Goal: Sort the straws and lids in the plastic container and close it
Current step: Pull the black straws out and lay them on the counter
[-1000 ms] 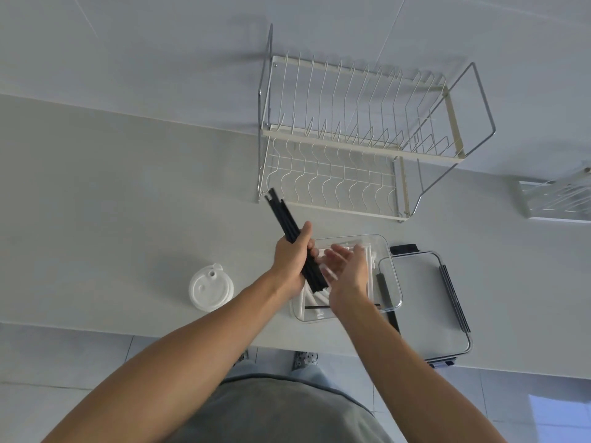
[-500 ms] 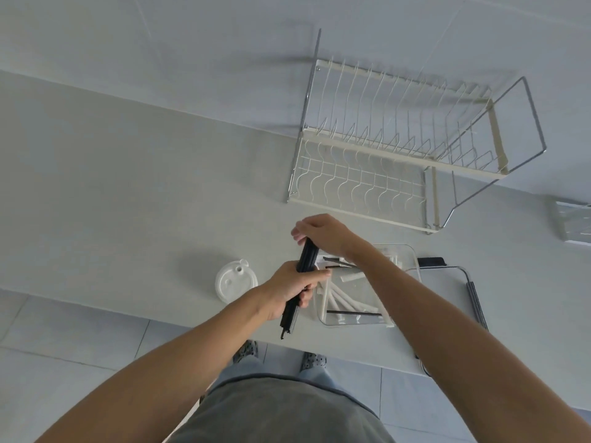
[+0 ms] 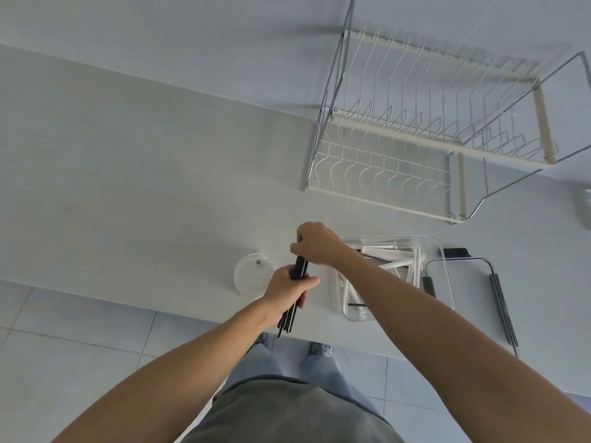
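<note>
My left hand (image 3: 289,290) grips a bundle of black straws (image 3: 294,297) held nearly upright just left of the clear plastic container (image 3: 447,276). My right hand (image 3: 315,243) closes over the bundle's top end. Inside the container lie several white straws (image 3: 391,252) and one black straw (image 3: 356,304); my right forearm hides part of them. A stack of white round lids (image 3: 251,276) sits on the counter to the left of my hands. The container's clear lid with dark clips (image 3: 499,298) lies to the right of the container.
A white wire dish rack (image 3: 431,129) stands at the back right against the wall. The counter's front edge (image 3: 160,306) runs just under my hands, with tiled floor and my feet below. A small object (image 3: 583,199) shows at the far right edge.
The bundle swung from pointing up and left to nearly upright, left of the container. My right hand went from open beside it to closed over its top end. The view shifted.
</note>
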